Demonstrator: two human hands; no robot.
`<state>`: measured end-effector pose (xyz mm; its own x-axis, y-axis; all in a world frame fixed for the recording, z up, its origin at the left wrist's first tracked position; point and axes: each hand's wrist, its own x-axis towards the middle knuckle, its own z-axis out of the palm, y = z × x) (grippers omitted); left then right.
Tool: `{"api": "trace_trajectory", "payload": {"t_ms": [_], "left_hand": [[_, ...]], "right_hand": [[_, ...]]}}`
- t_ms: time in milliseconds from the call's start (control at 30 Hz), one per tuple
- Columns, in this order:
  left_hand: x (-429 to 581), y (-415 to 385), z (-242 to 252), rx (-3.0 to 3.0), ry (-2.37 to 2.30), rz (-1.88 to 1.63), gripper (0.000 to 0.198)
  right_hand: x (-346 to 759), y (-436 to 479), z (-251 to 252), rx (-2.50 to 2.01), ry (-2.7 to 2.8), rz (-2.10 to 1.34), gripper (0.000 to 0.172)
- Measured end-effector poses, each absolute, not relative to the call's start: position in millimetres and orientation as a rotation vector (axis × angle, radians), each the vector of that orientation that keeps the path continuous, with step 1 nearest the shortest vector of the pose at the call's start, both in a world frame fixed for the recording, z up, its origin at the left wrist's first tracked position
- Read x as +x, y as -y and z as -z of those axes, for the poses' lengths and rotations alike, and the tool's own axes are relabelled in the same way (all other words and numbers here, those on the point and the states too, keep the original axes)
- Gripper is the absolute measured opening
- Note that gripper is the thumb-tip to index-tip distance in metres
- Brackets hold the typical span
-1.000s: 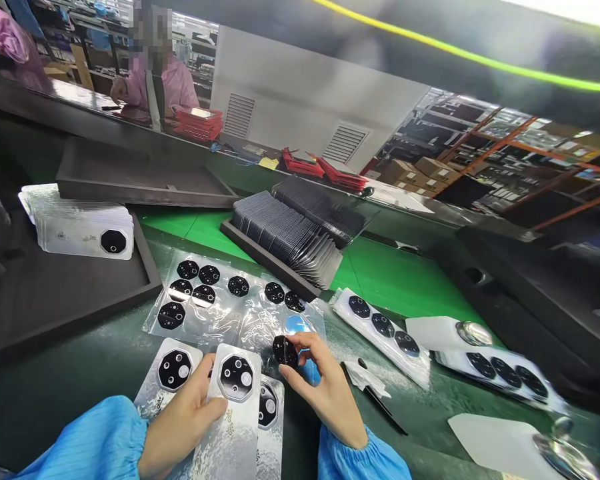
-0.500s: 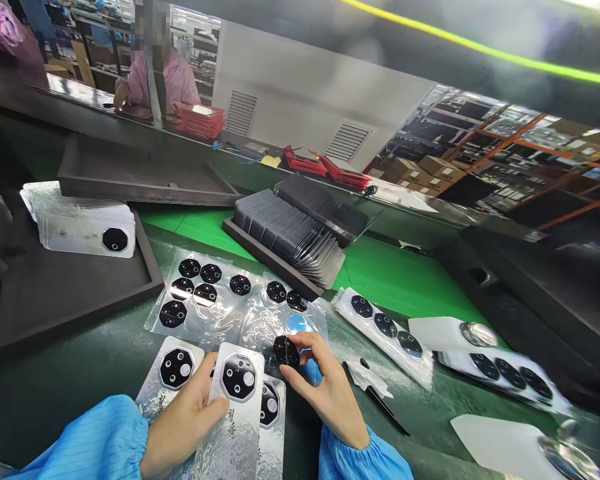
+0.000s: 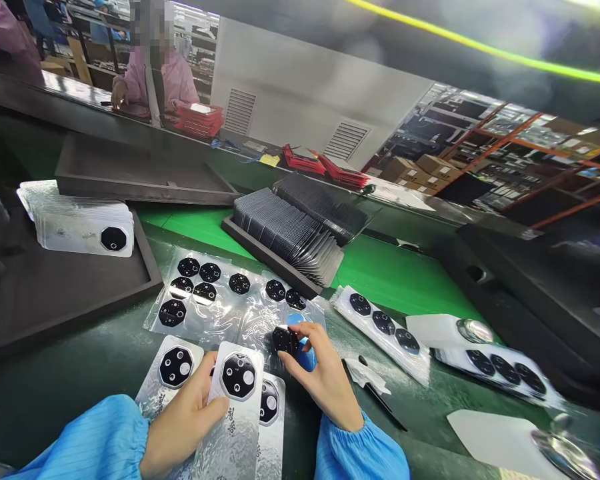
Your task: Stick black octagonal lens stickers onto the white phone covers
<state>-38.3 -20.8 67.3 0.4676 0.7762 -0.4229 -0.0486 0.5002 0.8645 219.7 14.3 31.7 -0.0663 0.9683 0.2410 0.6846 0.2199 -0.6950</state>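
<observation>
My left hand (image 3: 187, 417) grips a silver phone back cover (image 3: 237, 420) whose black octagonal camera area faces up. Two similar covers lie beside it: a left cover (image 3: 165, 373), partly behind my hand, and a right cover (image 3: 271, 433), partly under the held one. Between thumb and fingers, my right hand (image 3: 325, 377) pinches a black octagonal camera lens cover (image 3: 284, 340) by its edge, just above the right cover. Behind both hands, clear plastic film (image 3: 225, 313) carries several more black octagonal pieces. A blue round patch (image 3: 307, 357) shows behind my right fingers.
A dark tray (image 3: 80, 287) with a fanned stack of silver covers (image 3: 85, 227) stands left. Behind the film is a rack of dark panels (image 3: 280, 227). To the right lie tweezers (image 3: 387, 407), a bagged lens strip (image 3: 385, 327) and white bottles (image 3: 435, 330). A person in pink (image 3: 180, 80) sits beyond.
My right hand has lifted slightly up and away with the lens cover, which has tilted a little. My left hand and the held phone cover stay almost still.
</observation>
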Motion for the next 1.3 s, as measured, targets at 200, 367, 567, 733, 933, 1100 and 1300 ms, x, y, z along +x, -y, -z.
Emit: {"api": "trace_trajectory", "payload": {"t_ms": [200,367,567,733,933,1100,1300], "left_hand": [[-38,20,-69,0.952,-0.919,-0.598,0.065],[-40,20,-70,1.022,-0.973,-0.551,0.068],[-41,21,-68,1.07,-1.01,-0.546,0.07],[-41,22,-63,1.077,-0.988,-0.563,0.068],[-42,23,-52,1.024,-1.0,-0.56,0.069],[-44,24,-52,1.019,-1.016,-0.557,0.068],[-42,23,-54,1.027,-0.942,-0.592,0.068]], "right_hand": [[212,-28,-34,-1.522,1.89,-0.591,0.03],[207,-37,-34,-1.511,1.936,-0.602,0.03],[206,-37,-26,-1.517,1.991,-0.545,0.037],[210,-32,-32,-1.503,2.0,-0.459,0.04],[268,-6,-39,-1.712,1.789,-0.131,0.045],[314,27,-17,-1.953,1.67,0.145,0.07],[311,37,-24,-1.964,1.361,0.216,0.066]]}}
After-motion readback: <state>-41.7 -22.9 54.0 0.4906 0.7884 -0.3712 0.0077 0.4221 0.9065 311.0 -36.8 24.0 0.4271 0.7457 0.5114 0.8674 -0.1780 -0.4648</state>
